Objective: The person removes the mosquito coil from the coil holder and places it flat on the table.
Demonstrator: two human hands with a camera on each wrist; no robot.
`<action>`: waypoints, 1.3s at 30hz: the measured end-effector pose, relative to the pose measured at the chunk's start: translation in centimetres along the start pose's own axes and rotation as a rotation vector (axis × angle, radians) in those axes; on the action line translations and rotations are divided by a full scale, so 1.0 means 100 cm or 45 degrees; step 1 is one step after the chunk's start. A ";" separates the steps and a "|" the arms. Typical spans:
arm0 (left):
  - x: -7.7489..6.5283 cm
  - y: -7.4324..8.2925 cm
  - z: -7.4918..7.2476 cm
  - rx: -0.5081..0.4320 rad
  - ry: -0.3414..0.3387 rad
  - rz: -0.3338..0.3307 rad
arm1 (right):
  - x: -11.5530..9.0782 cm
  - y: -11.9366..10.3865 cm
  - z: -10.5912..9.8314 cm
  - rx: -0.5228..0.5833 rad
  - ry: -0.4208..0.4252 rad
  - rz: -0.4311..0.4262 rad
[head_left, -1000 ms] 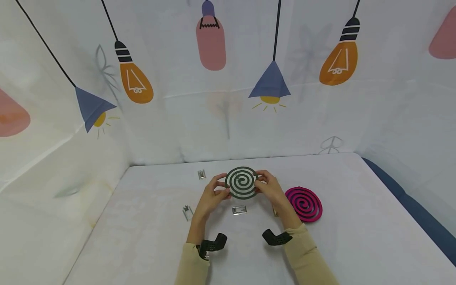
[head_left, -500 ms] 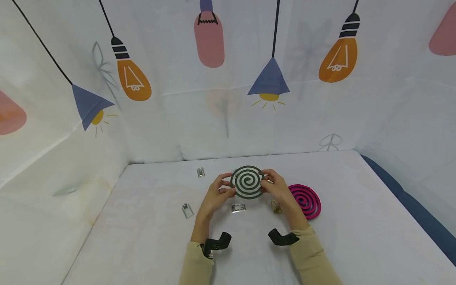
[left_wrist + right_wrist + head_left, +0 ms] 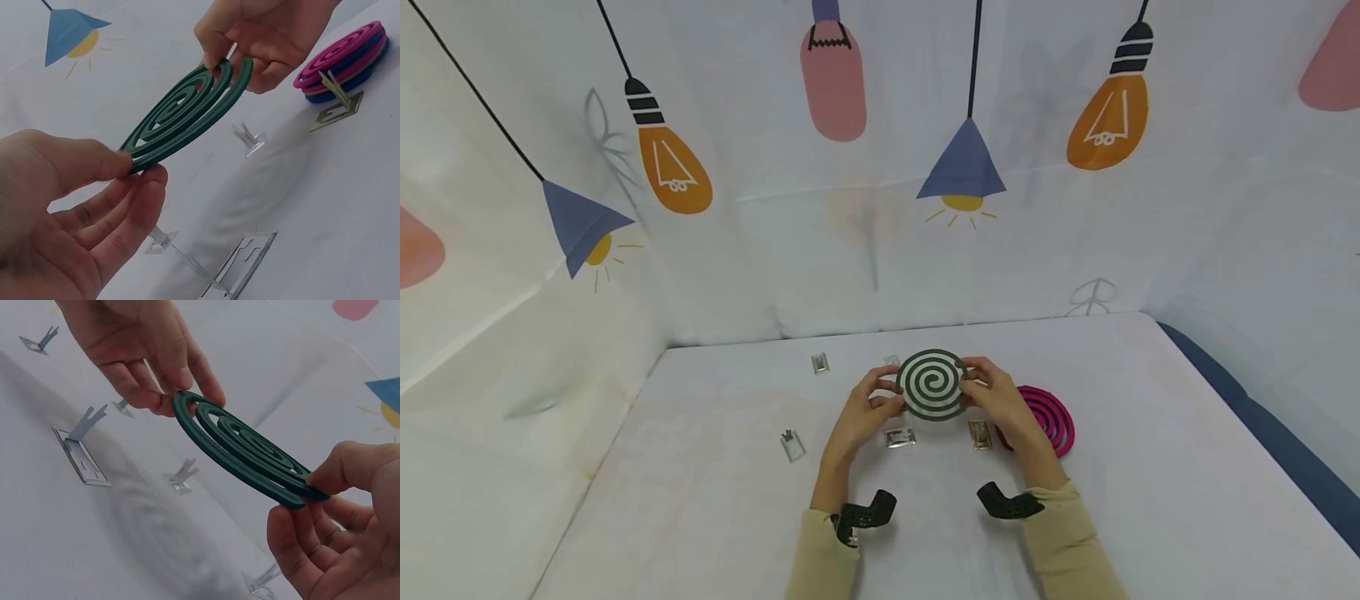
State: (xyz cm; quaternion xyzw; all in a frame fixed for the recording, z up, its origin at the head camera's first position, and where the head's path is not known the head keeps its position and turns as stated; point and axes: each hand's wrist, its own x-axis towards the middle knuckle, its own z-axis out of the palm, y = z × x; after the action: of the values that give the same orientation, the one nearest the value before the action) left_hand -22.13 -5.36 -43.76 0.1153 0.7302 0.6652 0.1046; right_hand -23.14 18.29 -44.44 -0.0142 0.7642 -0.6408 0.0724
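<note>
A flat green mosquito coil (image 3: 933, 384) is held up above the table between both hands. My left hand (image 3: 874, 407) pinches its left edge between thumb and fingertips. At the opposite edge, near the coil's free outer end, my right hand (image 3: 998, 400) pinches it the same way. In the left wrist view the coil tilts, with its spiral shadow on the white cloth below. Beneath it lies a silver coil stand (image 3: 900, 437) with a raised forked prong (image 3: 89, 424). A gold-toned stand (image 3: 980, 434) lies near my right wrist.
Right of my right forearm is a stack of pink and blue coils (image 3: 342, 59), partly hidden in the head view. More small metal stands lie at left (image 3: 792, 446) and toward the back (image 3: 820, 363). A white curtain (image 3: 760, 275) with printed lamps hangs behind the table (image 3: 685, 500).
Both hands have shifted to the right with the green coil between them. The gold-toned stand, mostly hidden by the right arm before, now shows fully. The grip looks the same.
</note>
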 end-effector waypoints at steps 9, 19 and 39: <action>0.008 -0.006 0.007 -0.004 0.032 0.026 | -0.004 0.000 -0.017 -0.012 -0.080 -0.056; 0.003 0.016 0.017 0.074 0.039 0.037 | -0.010 -0.004 -0.031 -0.056 -0.097 -0.139; 0.020 -0.010 0.047 0.301 0.025 0.089 | -0.023 -0.001 -0.065 -0.207 -0.091 -0.155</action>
State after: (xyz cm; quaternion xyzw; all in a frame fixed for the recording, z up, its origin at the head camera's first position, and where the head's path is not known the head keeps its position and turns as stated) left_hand -22.63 -0.42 -45.23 0.1457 0.8000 0.5789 0.0598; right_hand -21.69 24.87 -43.06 -0.0895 0.8084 -0.5788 0.0592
